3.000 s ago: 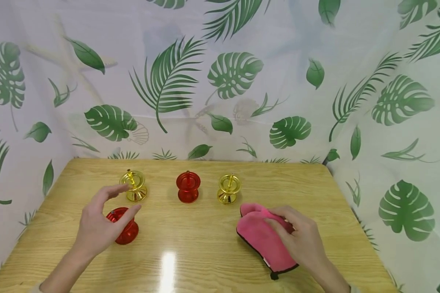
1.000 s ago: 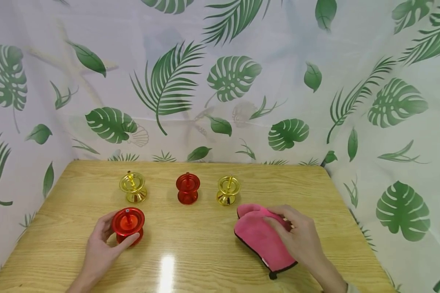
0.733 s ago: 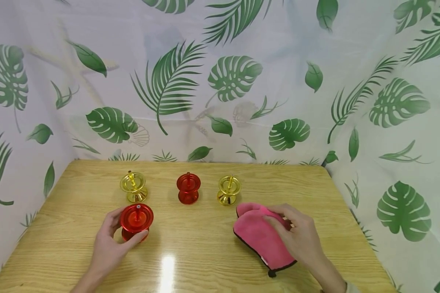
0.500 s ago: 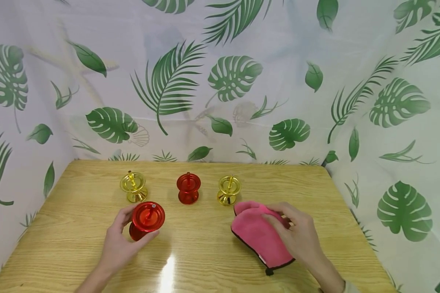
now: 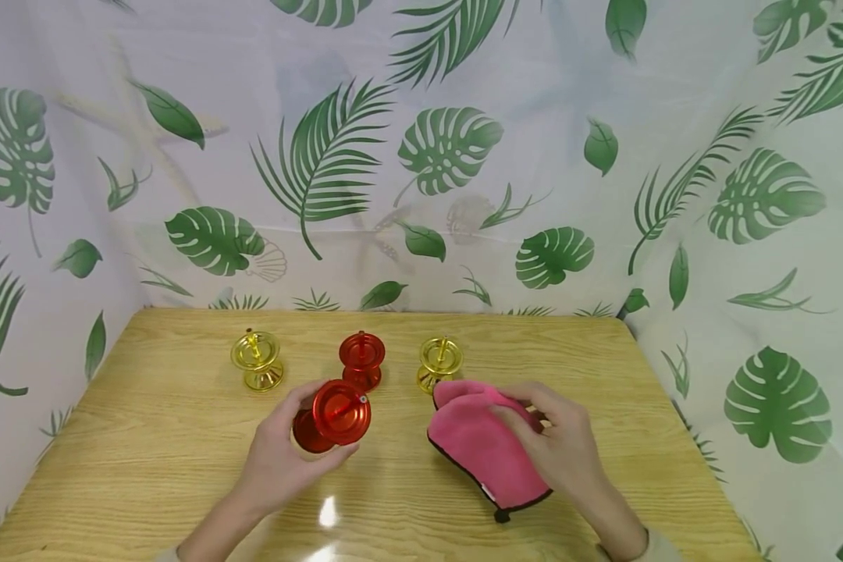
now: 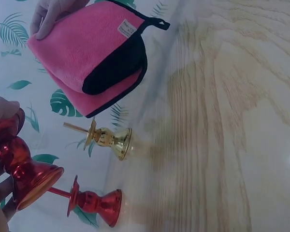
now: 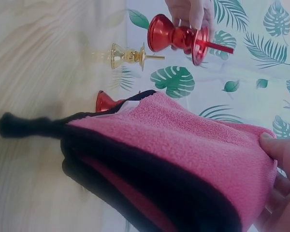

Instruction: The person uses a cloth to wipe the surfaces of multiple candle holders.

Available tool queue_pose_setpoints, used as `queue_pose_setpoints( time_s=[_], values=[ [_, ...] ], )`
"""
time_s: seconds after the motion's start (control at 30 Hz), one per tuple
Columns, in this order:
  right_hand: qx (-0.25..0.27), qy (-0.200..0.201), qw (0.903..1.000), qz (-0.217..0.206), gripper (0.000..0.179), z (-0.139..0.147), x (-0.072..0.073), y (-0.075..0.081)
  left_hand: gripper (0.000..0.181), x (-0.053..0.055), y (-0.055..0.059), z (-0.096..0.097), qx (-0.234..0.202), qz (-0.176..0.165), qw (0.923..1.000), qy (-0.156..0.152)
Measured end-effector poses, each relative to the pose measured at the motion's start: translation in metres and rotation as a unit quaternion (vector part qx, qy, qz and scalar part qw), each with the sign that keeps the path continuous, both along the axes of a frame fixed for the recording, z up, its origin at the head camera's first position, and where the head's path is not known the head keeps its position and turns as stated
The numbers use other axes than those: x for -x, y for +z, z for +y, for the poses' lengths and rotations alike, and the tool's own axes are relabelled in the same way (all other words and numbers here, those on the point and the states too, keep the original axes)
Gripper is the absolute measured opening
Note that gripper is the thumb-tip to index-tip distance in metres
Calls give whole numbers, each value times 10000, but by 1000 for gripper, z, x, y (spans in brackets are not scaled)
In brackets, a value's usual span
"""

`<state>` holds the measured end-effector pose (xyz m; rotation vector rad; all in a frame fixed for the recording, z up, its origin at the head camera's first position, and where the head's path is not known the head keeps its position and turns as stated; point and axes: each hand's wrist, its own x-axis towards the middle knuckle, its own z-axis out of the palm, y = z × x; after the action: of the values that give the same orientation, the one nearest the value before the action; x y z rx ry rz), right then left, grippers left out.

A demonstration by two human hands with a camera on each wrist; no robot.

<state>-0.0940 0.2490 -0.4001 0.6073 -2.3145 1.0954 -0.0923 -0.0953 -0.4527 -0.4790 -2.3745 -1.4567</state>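
Note:
My left hand (image 5: 284, 453) grips a shiny red candle holder (image 5: 342, 412) with a dish top and centre spike, tilted to the right in the head view. The left wrist view shows its flared base raised off the wooden table. My right hand (image 5: 558, 437) pinches a folded pink cloth (image 5: 488, 445) with black edging and a hanging loop, held over the table's right half. In the right wrist view the cloth (image 7: 183, 145) hides part of a red holder (image 7: 106, 100) behind it.
Toward the back of the table (image 5: 534, 336) stand a gold candle holder (image 5: 258, 359) at left, a second red one (image 5: 362, 359) in the middle and another gold one (image 5: 440, 361) near the cloth. A leaf-printed curtain (image 5: 449, 234) borders the back and sides.
The left hand, open three seconds ago, has taken hold of the front red candle holder, lifted it, moved it right and tilted it. The right hand and cloth have shifted slightly left.

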Motion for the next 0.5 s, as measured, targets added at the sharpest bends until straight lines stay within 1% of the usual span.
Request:
queue_pose_setpoints(
  time_s=[0.13,0.37,0.47,0.5],
  values=[
    [69,61,9999,-107,28,-4,1,2,78,3,6,14,234,334,9990,-195],
    [159,286,9993,-164,28,-13,2,3,81,4,13,35,496,417,9960,-612],
    [94,359,9990,-234,28,-17,3,3,81,6,14,42,637,593,9935,-728],
    [83,392,9989,-247,28,-18,3,3,80,7,14,44,669,697,9924,-759]
  ],
)
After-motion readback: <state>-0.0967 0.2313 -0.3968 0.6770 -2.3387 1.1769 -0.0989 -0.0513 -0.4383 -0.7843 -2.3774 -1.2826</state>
